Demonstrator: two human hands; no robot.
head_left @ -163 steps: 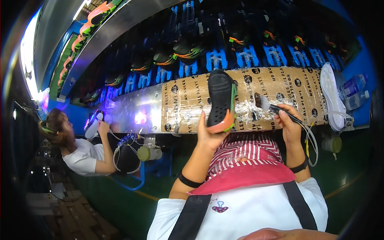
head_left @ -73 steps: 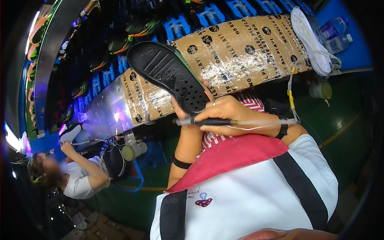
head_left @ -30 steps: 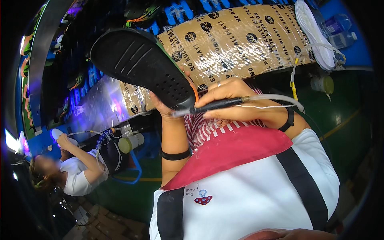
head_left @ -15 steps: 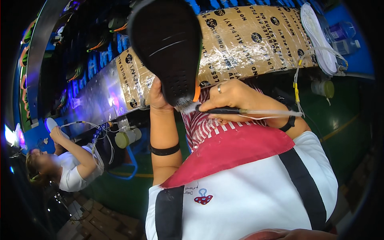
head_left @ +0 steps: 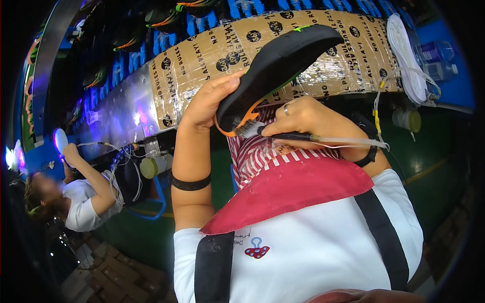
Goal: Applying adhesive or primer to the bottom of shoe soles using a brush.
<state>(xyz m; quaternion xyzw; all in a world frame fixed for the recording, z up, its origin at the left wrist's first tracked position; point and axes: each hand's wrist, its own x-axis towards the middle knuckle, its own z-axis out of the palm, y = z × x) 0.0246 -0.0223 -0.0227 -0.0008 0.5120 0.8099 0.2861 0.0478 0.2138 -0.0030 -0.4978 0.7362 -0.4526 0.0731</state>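
My left hand [head_left: 209,101] grips a black shoe sole [head_left: 275,63] with an orange and green rim, held up tilted in front of my chest. My right hand [head_left: 308,118] holds a thin black brush [head_left: 275,134] fed by a clear tube [head_left: 353,144]; its bristles touch the sole's orange heel edge. A black band sits on my left forearm and a dark band on my right wrist. I wear a white apron with black straps and a red bib over a red and white striped shirt.
A workbench edge wrapped in brown printed tape [head_left: 202,60] runs across ahead, with shoes on blue racks [head_left: 166,40] behind it. A white sole [head_left: 404,55] lies at the right. Another person in a white shirt [head_left: 81,202] works at the lower left.
The sole has been turned from pointing up to lying tilted to the right. The brush has stayed at its heel end, moving along the rim.
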